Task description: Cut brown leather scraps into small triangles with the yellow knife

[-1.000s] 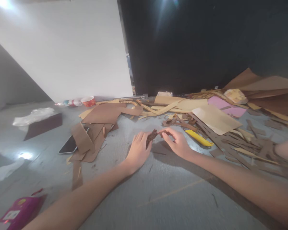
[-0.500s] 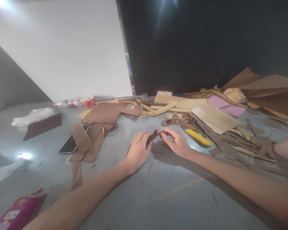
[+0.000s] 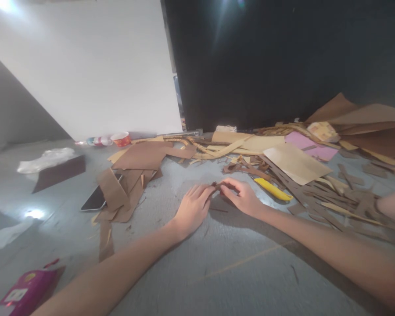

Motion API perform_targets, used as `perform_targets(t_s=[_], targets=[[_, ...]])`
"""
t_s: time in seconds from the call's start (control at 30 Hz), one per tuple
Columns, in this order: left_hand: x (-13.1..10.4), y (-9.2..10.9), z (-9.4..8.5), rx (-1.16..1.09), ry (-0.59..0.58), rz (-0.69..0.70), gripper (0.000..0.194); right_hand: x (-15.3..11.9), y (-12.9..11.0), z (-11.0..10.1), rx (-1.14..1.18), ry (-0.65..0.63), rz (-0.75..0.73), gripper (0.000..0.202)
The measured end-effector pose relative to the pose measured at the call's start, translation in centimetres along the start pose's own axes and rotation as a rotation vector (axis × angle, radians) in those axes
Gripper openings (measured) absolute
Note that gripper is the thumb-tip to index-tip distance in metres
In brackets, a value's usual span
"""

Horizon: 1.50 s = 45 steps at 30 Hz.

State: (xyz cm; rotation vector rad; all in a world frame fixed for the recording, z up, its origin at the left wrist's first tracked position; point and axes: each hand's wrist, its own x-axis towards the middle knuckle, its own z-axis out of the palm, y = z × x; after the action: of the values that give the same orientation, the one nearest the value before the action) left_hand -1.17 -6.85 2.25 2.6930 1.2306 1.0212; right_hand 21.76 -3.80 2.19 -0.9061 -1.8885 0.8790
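Observation:
Just above the middle of the grey surface, a small dark brown piece shows between my two hands. My left hand covers most of it, the fingers closed together over its left side. My right hand pinches its right end between thumb and forefinger. A thin brown strip lies on the surface just below them. The yellow cutter rests to the right of my right hand, beside brown strips.
Brown sheets and a phone lie left. A cream sheet, pink paper and many strips spread right, near another person's arm. A red paper cup stands behind. A magenta device is at front left.
My left fingers have moved over the brown piece and now hide more of it. The right hand has barely moved and still pinches its end.

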Motion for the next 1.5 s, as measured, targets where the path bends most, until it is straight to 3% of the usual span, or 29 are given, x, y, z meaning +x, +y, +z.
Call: perform_targets(t_s=[0.13, 0.23, 0.4, 0.67, 0.87, 1.1, 1.5], targets=[[-0.01, -0.15, 0.18, -0.007, 0.061, -0.011, 0.033, 0.05, -0.14, 0.07, -0.038, 0.019, -0.036, 0.028], [-0.04, -0.2, 0.27, -0.013, 0.081, -0.009, 0.03, 0.11, -0.05, 0.15, -0.102, 0.122, -0.073, 0.029], [-0.05, -0.1, 0.24, -0.027, 0.103, 0.008, 0.028, 0.24, 0.21, 0.19, -0.149, 0.19, -0.03, 0.031], [0.0, 0.14, 0.0, -0.031, 0.116, 0.022, 0.029, 0.04, -0.02, 0.35, -0.159, 0.105, -0.065, 0.028], [0.03, 0.12, 0.01, -0.05, 0.109, 0.024, 0.028, 0.08, 0.12, 0.31, -0.14, 0.157, -0.038, 0.027], [-0.04, 0.11, 0.05, -0.02, 0.098, 0.022, 0.024, 0.05, -0.63, 0.22, -0.109, 0.018, -0.061, 0.024], [-0.13, 0.08, 0.0, -0.004, 0.061, 0.014, 0.022, 0.19, 0.04, 0.43, -0.203, 0.003, -0.114, 0.031]])
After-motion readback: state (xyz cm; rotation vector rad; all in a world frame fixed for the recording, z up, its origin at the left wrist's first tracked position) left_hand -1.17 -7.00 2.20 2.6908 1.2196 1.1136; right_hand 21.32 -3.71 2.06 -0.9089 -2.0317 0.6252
